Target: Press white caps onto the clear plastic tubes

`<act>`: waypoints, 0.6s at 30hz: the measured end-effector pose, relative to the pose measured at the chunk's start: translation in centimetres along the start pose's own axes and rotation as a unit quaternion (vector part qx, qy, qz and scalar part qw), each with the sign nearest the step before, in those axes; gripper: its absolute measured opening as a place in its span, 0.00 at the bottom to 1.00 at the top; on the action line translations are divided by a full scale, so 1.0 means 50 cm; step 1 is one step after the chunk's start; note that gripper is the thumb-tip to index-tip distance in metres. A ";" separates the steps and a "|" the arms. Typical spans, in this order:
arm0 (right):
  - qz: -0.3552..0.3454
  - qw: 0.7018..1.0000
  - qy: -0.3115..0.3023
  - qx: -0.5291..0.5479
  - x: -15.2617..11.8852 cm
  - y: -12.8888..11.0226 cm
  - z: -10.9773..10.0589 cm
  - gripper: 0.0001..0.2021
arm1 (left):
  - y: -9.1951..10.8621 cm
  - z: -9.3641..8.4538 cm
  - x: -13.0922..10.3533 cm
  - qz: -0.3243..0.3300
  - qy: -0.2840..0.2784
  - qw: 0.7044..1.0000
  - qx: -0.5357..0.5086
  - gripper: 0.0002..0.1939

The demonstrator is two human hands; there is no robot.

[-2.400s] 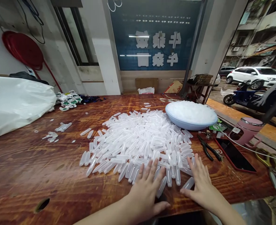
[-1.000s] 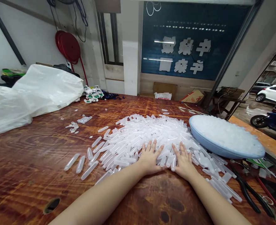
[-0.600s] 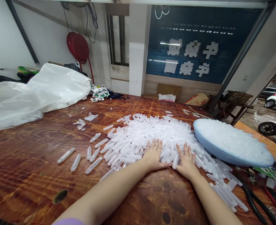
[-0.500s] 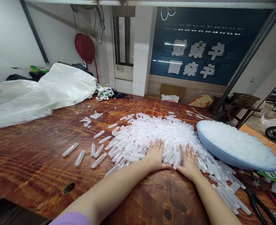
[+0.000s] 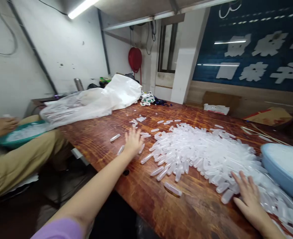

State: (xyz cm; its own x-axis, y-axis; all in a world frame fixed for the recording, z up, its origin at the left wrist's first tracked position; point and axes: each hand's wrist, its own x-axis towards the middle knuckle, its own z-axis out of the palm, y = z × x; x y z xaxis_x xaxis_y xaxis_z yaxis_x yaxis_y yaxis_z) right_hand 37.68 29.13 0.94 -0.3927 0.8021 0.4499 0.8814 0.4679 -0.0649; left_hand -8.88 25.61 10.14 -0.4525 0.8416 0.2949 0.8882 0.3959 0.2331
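A wide pile of small clear-white plastic tubes [image 5: 198,149] lies on the brown wooden table [image 5: 186,205]. My left hand [image 5: 133,143] is to the left of the pile, fingers spread, over a few scattered tubes that it partly hides. My right hand [image 5: 248,194] rests with fingers apart at the pile's near right edge, touching tubes. Neither hand holds anything. One loose tube [image 5: 172,189] lies near the table's front edge, between the hands.
A blue basin [image 5: 281,169] full of pale pieces stands at the right. White plastic sheeting [image 5: 121,91] covers the back left. At the far left a seated person's hands [image 5: 2,127] are by a green basin [image 5: 28,134]. Small white fragments [image 5: 134,122] lie beyond my left hand.
The view has turned left. My left hand has moved from the pile's near edge out to the scattered tubes on the left; my right hand is now farther from it, still at the pile.
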 end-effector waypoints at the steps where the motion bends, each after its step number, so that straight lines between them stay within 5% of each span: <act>1: 0.007 1.000 0.011 0.010 0.000 -0.005 -0.004 0.34 | -0.057 0.005 0.030 -0.099 0.005 0.995 0.002 0.27; 4: 0.051 0.996 0.066 0.016 -0.009 -0.074 -0.021 0.32 | -0.189 0.021 0.091 -0.210 0.000 0.978 -0.001 0.29; 6: 0.051 0.995 0.084 0.008 -0.025 -0.169 -0.027 0.33 | -0.229 0.038 0.111 -0.216 -0.016 0.976 -0.008 0.28; 7: -0.004 0.998 0.058 0.020 -0.033 -0.227 -0.025 0.35 | -0.236 0.047 0.118 -0.211 -0.024 0.977 -0.010 0.27; 10: -0.159 0.985 -0.040 0.056 -0.037 -0.395 -0.007 0.35 | -0.225 0.073 0.130 -0.188 -0.032 0.981 -0.015 0.21; 12: -0.184 0.974 -0.111 0.068 -0.016 -0.472 0.007 0.31 | -0.207 0.086 0.134 -0.185 -0.027 0.982 -0.020 0.18; 18: -0.164 0.967 -0.179 0.082 0.086 -0.519 0.003 0.23 | -0.132 0.118 0.129 -0.231 0.009 0.971 -0.057 0.14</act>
State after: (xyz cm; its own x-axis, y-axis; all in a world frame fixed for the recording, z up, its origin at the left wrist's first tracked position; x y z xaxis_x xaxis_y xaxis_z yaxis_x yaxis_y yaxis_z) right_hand 13.07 20.50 4.44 -0.7350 0.6644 0.1354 0.6526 0.7474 -0.1247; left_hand -17.18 30.58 5.05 -0.8034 0.5764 0.1497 0.5752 0.6861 0.4454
